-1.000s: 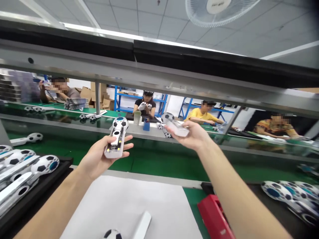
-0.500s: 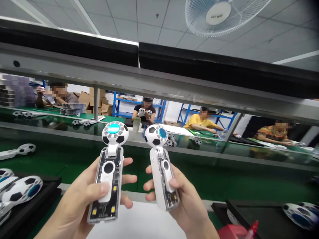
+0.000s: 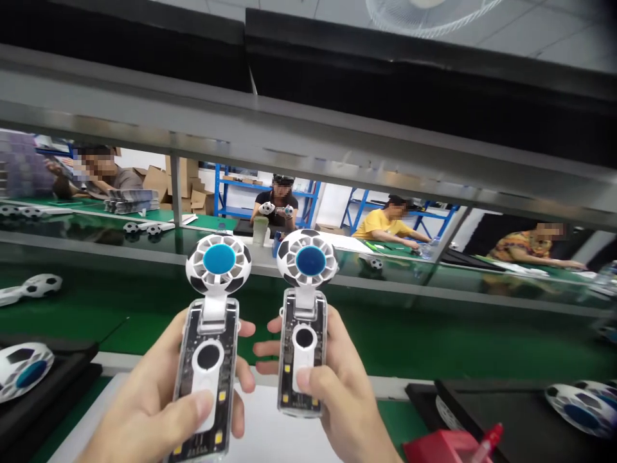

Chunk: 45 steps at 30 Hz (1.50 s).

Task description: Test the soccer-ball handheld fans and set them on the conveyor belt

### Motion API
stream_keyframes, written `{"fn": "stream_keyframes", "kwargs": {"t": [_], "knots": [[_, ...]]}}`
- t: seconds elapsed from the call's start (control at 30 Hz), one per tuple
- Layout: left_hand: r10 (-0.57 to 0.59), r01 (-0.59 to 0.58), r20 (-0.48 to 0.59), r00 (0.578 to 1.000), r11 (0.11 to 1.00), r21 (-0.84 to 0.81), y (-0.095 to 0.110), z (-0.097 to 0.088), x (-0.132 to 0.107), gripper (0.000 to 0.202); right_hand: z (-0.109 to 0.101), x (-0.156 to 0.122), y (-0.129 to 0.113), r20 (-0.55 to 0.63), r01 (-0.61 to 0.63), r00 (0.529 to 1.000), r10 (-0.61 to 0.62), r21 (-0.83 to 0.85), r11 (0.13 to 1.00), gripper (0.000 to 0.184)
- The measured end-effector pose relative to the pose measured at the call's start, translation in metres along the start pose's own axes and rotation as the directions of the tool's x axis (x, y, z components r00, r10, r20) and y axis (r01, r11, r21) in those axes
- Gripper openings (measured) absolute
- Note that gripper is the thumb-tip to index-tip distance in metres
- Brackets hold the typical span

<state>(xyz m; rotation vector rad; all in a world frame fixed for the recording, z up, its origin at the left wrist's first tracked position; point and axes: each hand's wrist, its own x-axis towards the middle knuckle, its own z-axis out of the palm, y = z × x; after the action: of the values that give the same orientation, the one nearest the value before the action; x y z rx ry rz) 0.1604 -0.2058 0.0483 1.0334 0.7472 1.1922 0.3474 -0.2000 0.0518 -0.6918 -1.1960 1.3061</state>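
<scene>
My left hand (image 3: 157,402) is shut on a handheld fan (image 3: 211,334) with a clear body, a white slider and a football-patterned head with a blue centre. My right hand (image 3: 335,399) grips a matching fan (image 3: 303,315), its thumb resting low on the white slider. The two units stand upright side by side, a small gap between them. Both round heads face me above my fingers. A white sheet (image 3: 270,424) lies beneath my hands.
Black trays (image 3: 48,379) (image 3: 486,418) holding more football-headed units sit at both sides. A red holder (image 3: 443,447) with a red pen is at lower right. A green conveyor belt (image 3: 409,341) runs beyond, under a metal rail, with co-workers across it.
Both fans have turned so their heads face me squarely. The right fan has gone from tilted to upright. An earlier view showed both units farther out and turned over.
</scene>
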Motion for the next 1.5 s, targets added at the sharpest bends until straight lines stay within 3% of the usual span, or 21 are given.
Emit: {"fn": "stream_keyframes", "kwargs": {"t": [0.33, 0.73, 1.1, 1.5], "knots": [[0.033, -0.031, 0.100, 0.994, 0.999, -0.021, -0.008, -0.008, 0.006, 0.057, -0.006, 0.005, 0.013, 0.074, -0.046, 0.996, 0.042, 0.055, 0.997, 0.053], [0.062, -0.053, 0.165, 0.984, 0.997, -0.055, -0.004, -0.012, 0.010, 0.063, -0.016, 0.011, 0.010, 0.203, -0.115, 0.974, 0.099, 0.069, 0.991, 0.060], [0.075, -0.086, 0.193, 0.978, 0.995, 0.045, -0.005, -0.011, 0.007, 0.047, -0.007, 0.009, 0.011, 0.099, -0.113, 0.989, 0.111, 0.019, 0.993, 0.075], [0.104, -0.115, 0.163, 0.981, 0.992, 0.056, -0.004, -0.008, 0.007, 0.047, -0.007, 0.010, 0.010, 0.058, -0.094, 0.994, 0.095, -0.010, 0.995, 0.063]]}}
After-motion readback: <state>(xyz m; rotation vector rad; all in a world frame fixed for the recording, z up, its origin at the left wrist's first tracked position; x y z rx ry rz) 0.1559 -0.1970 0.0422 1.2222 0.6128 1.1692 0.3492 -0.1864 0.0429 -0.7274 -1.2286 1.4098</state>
